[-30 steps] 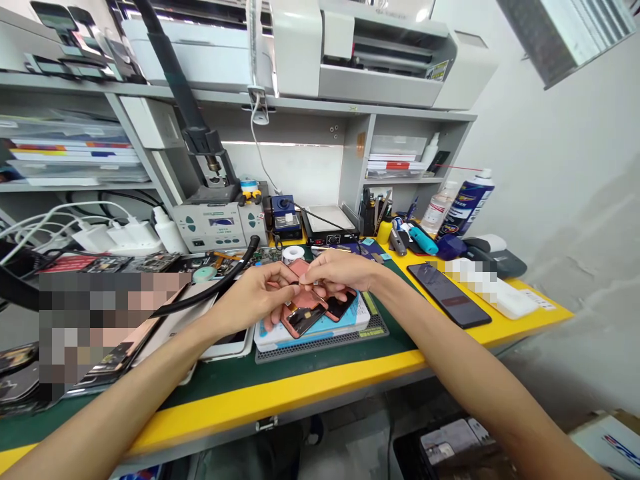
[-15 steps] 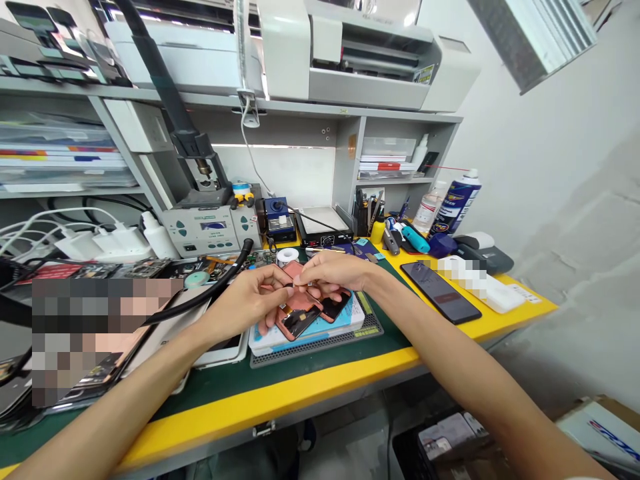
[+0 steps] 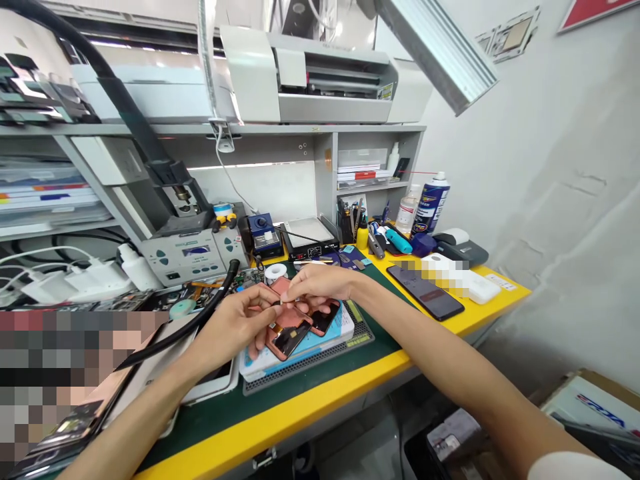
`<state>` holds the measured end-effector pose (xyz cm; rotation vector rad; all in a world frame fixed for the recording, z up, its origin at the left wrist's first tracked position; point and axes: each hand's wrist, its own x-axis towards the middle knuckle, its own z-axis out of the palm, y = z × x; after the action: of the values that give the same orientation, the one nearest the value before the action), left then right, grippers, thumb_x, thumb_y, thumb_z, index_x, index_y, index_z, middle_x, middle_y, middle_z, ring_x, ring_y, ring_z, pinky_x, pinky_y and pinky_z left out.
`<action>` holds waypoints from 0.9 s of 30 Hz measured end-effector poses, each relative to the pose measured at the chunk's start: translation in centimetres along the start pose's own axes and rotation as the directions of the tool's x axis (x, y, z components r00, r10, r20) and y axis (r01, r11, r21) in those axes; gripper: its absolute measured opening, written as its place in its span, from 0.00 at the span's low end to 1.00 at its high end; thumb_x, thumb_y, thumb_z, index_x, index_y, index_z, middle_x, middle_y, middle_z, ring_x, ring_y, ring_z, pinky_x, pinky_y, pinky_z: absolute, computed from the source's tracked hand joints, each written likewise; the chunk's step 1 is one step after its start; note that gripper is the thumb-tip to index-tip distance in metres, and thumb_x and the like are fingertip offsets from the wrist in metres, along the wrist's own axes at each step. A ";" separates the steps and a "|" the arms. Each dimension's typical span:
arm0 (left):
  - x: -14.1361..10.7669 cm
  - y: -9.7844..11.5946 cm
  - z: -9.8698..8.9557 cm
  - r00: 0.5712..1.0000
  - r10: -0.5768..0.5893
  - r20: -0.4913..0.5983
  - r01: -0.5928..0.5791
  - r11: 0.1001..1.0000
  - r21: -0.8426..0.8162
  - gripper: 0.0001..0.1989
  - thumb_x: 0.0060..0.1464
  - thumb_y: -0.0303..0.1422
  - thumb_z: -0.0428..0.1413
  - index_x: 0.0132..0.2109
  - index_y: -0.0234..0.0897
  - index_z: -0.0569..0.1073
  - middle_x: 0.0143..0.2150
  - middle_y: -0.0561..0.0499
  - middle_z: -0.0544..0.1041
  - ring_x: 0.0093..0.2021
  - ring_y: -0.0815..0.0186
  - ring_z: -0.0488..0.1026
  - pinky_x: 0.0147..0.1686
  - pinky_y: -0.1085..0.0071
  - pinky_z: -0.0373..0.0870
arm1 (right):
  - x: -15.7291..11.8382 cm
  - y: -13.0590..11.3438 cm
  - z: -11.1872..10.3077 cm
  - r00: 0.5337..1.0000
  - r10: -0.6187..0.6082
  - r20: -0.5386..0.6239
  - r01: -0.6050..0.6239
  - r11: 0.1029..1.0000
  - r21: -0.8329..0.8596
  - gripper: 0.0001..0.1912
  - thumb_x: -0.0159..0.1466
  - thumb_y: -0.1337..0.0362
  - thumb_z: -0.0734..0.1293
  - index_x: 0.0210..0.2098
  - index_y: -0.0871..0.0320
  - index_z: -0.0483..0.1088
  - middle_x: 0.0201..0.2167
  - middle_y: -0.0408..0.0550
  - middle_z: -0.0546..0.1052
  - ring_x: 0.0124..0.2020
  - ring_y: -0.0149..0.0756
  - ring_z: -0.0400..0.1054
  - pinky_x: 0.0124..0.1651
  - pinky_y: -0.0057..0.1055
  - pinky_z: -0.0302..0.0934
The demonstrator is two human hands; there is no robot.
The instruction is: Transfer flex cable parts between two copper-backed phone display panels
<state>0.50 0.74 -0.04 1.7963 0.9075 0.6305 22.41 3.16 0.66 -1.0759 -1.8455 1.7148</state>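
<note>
Both my hands meet over two small phone display panels with copper-coloured backing. The left panel (image 3: 289, 339) shows a dark glossy strip and a small gold patch; the right panel (image 3: 326, 319) lies partly under my fingers. My left hand (image 3: 250, 319) is closed, thumb and index fingertips pinched over the left panel, its lower fingers by that panel's edge. From the right, my right hand (image 3: 317, 287) comes in with its fingertips pinched close to the left ones. Whatever is between the fingertips is too small and covered to name. Beneath the panels is a blue-and-white box (image 3: 333, 337).
A grey perforated mat (image 3: 360, 340) lies under the box. At left are a black hose (image 3: 220, 297) and white tablet (image 3: 227, 383). Behind stand a solder spool (image 3: 275, 272) and a hot plate (image 3: 310, 233). A dark phone (image 3: 425, 292) lies on the yellow edge at right.
The camera view has shifted, so the bench appears further left and slightly lower. Both hands keep the same pinched pose over the panels.
</note>
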 end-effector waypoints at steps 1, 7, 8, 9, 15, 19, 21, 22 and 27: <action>0.0 0.0 0.0 1.000 -0.002 -0.001 0.002 1.000 -0.003 0.15 0.56 0.44 0.57 0.41 0.37 0.70 0.16 0.57 0.70 0.13 0.69 0.67 0.14 0.76 0.64 | -0.1 -0.1 0.1 1.000 0.004 -0.004 -0.004 1.000 0.002 0.12 0.60 0.58 0.70 0.30 0.62 0.73 0.19 0.39 0.71 0.12 0.22 0.52 0.11 0.20 0.52; 0.1 0.1 0.2 1.000 -0.023 -0.007 0.022 0.999 -0.025 0.16 0.56 0.45 0.57 0.41 0.36 0.69 0.16 0.58 0.69 0.13 0.70 0.66 0.14 0.75 0.66 | -0.1 -0.2 0.1 1.000 0.014 -0.010 -0.013 1.000 0.014 0.11 0.60 0.58 0.70 0.31 0.62 0.74 0.19 0.39 0.71 0.12 0.20 0.51 0.12 0.18 0.50; 0.1 0.1 0.3 1.000 -0.025 -0.006 0.025 0.999 -0.028 0.16 0.56 0.45 0.57 0.41 0.36 0.69 0.17 0.58 0.69 0.13 0.70 0.66 0.14 0.75 0.66 | -0.1 -0.2 0.1 1.000 0.009 -0.012 -0.009 1.000 0.012 0.11 0.60 0.58 0.70 0.31 0.62 0.74 0.18 0.39 0.71 0.12 0.20 0.51 0.12 0.18 0.49; 0.1 0.0 0.2 1.000 -0.027 -0.004 0.027 0.999 -0.029 0.16 0.57 0.45 0.57 0.41 0.36 0.68 0.17 0.58 0.69 0.13 0.70 0.66 0.14 0.75 0.66 | -0.1 -0.1 0.0 1.000 0.005 -0.014 -0.005 1.000 0.011 0.12 0.60 0.58 0.70 0.31 0.62 0.74 0.18 0.39 0.71 0.12 0.20 0.51 0.12 0.17 0.48; 0.3 -0.6 0.0 0.999 -0.030 0.013 0.030 0.999 0.017 0.16 0.59 0.46 0.55 0.42 0.37 0.67 0.17 0.58 0.70 0.13 0.68 0.67 0.14 0.75 0.64 | -0.1 -0.1 0.0 1.000 0.003 -0.016 -0.003 1.000 0.001 0.12 0.59 0.59 0.71 0.28 0.63 0.73 0.18 0.40 0.72 0.12 0.19 0.53 0.12 0.16 0.46; 0.2 -0.4 0.0 1.000 -0.026 0.017 0.026 0.999 0.034 0.17 0.60 0.46 0.55 0.43 0.36 0.68 0.17 0.57 0.70 0.14 0.67 0.69 0.14 0.76 0.64 | -0.2 -0.2 -0.1 1.000 -0.005 -0.013 0.005 1.000 -0.005 0.14 0.59 0.58 0.71 0.26 0.63 0.71 0.18 0.39 0.71 0.12 0.19 0.53 0.12 0.16 0.48; 0.2 -0.2 0.0 1.000 -0.015 0.021 0.014 1.000 0.019 0.17 0.59 0.46 0.55 0.43 0.36 0.68 0.17 0.57 0.71 0.14 0.68 0.69 0.14 0.76 0.64 | -0.3 -0.2 -0.2 1.000 -0.007 -0.011 0.007 1.000 0.002 0.15 0.59 0.57 0.71 0.25 0.64 0.71 0.18 0.39 0.71 0.12 0.19 0.53 0.12 0.17 0.51; 0.2 -0.2 0.0 1.000 -0.009 0.026 0.009 1.000 0.005 0.16 0.59 0.46 0.55 0.42 0.36 0.68 0.17 0.57 0.71 0.14 0.68 0.69 0.14 0.76 0.64 | -0.4 -0.2 -0.3 1.000 -0.010 -0.008 0.010 1.000 0.008 0.16 0.60 0.57 0.71 0.25 0.64 0.70 0.18 0.40 0.71 0.11 0.20 0.53 0.12 0.18 0.52; 0.3 -0.4 0.0 1.000 -0.002 0.026 0.003 0.999 -0.053 0.15 0.58 0.43 0.56 0.42 0.35 0.68 0.16 0.58 0.70 0.13 0.69 0.67 0.13 0.76 0.65 | -0.3 0.0 -0.4 1.000 -0.005 0.004 0.005 0.999 0.043 0.16 0.60 0.55 0.71 0.28 0.63 0.71 0.19 0.39 0.71 0.11 0.21 0.53 0.12 0.20 0.54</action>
<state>0.54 1.10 -0.40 1.7515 0.8678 0.6228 22.94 3.18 0.80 -1.0510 -1.8039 1.7474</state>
